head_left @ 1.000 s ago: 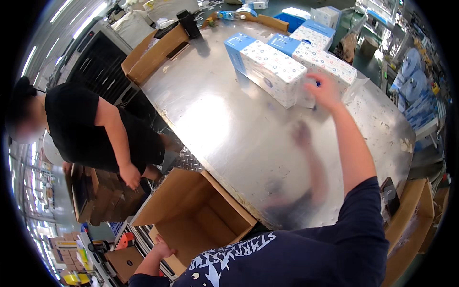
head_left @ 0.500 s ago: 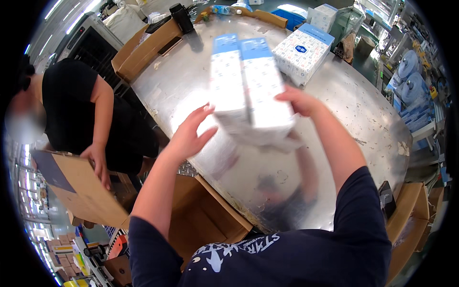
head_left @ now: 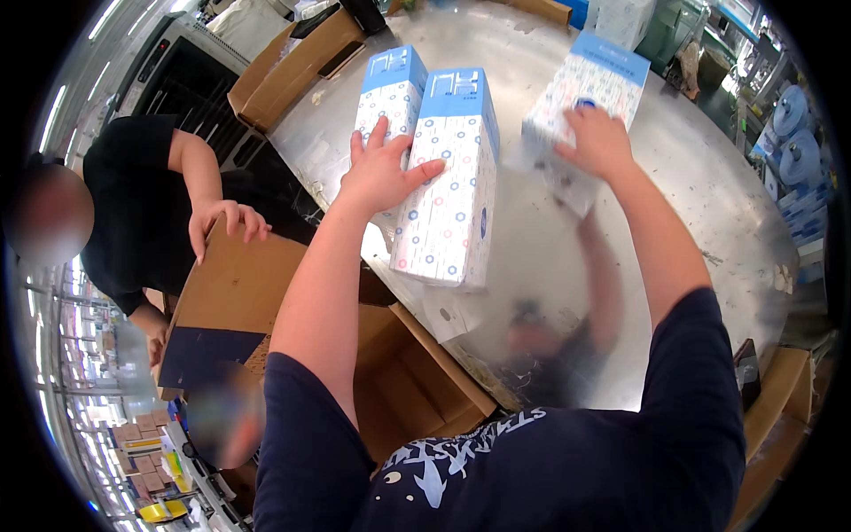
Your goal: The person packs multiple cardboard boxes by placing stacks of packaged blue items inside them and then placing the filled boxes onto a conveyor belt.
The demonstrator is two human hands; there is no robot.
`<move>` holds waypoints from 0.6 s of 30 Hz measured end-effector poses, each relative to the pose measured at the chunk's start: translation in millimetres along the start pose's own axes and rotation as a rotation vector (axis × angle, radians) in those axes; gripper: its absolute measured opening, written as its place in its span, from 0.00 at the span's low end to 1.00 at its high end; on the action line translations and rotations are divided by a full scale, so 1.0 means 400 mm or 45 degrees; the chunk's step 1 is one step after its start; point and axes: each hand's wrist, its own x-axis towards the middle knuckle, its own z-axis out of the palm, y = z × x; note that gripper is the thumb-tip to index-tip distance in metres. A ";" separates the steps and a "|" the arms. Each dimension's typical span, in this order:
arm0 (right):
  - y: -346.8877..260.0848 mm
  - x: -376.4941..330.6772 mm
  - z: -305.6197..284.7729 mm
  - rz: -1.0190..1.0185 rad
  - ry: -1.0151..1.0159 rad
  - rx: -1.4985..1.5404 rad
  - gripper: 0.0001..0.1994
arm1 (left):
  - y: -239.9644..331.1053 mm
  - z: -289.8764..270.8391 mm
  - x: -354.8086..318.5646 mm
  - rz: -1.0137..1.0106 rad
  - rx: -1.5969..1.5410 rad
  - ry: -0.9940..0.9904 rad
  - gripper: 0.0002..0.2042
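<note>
Spreading left fingers (head_left: 378,135) over two boxes (head_left: 448,208), right fingers (head_left: 581,124) on third box (head_left: 603,80), grip unclear, sleeve (head_left: 306,443) overlapping open carton (head_left: 412,390)

Over the table (head_left: 683,239), you have one left hand (head_left: 377,175) and one right hand (head_left: 600,144); on it, you count three white boxes (head_left: 450,195). Off the table's near-left edge: one co-worker (head_left: 128,191), two co-worker's hands (head_left: 228,222), two cartons (head_left: 412,377).

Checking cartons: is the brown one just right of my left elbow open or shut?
Open: the carton shows its inner walls.
</note>
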 end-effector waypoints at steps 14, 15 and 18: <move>0.010 -0.140 0.102 0.404 0.199 2.663 0.39 | 0.150 -0.036 -0.275 0.111 0.042 -0.205 0.26; 0.004 -0.150 0.056 0.382 0.086 2.626 0.39 | 0.152 -0.033 -0.289 0.085 0.050 -0.207 0.25; 0.020 -0.209 -0.058 0.049 0.056 1.638 0.40 | 0.147 -0.011 -0.375 0.129 0.039 -0.127 0.25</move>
